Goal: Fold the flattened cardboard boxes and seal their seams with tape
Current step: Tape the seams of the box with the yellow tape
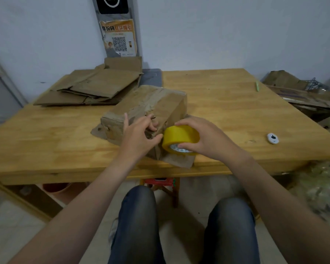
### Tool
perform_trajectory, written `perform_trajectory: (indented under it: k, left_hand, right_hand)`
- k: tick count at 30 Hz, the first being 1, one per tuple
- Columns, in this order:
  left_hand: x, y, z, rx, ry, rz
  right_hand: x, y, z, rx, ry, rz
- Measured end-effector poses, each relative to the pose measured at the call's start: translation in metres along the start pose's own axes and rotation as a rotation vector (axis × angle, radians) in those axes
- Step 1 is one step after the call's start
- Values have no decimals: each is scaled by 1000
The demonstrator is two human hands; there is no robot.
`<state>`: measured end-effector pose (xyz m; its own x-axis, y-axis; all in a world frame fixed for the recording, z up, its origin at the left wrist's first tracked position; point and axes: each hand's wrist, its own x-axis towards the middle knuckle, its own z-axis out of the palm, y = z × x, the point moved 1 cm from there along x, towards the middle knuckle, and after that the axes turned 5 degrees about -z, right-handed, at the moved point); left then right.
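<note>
A folded brown cardboard box point(156, 105) lies on the wooden table point(227, 103), with old tape along its top seam and loose flaps at its near end. My left hand point(139, 136) presses on the box's near end, fingers spread, thumb toward the tape roll. My right hand point(202, 138) grips a yellow tape roll point(179, 138) held against the box's near right corner. A stack of flattened cardboard boxes point(91, 88) lies at the table's back left.
A small white device point(272, 138) lies on the table at the right, a green pen point(257, 86) near the far right edge. More cardboard and clutter point(303, 92) sit beyond the right edge. A stool point(162, 184) stands under the table, by my knees.
</note>
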<state>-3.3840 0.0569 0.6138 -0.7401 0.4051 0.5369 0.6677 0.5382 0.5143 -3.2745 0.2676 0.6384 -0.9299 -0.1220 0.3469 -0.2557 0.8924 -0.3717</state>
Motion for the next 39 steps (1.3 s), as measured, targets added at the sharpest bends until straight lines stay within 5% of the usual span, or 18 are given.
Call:
perform_trajectory:
  k: [15, 18, 25, 30, 33, 39]
  left_hand:
    - [8, 32, -2, 120, -129, -233]
    - [14, 29, -2, 145, -159, -254]
    - [20, 36, 0, 200, -172, -310]
    - [21, 40, -2, 190, -196, -329]
    - [21, 43, -3, 205, -199, -326]
    - [22, 43, -2, 197, -206, -335]
  right_hand:
    - [-7, 30, -14, 35, -73, 80]
    - [-13, 40, -24, 20, 39, 108]
    - [-56, 101, -62, -196, 142, 673]
    - [-83, 138, -62, -218, -132, 1042]
    - [-85, 148, -51, -208, -196, 966]
    - [-75, 130, -37, 38, 65, 704]
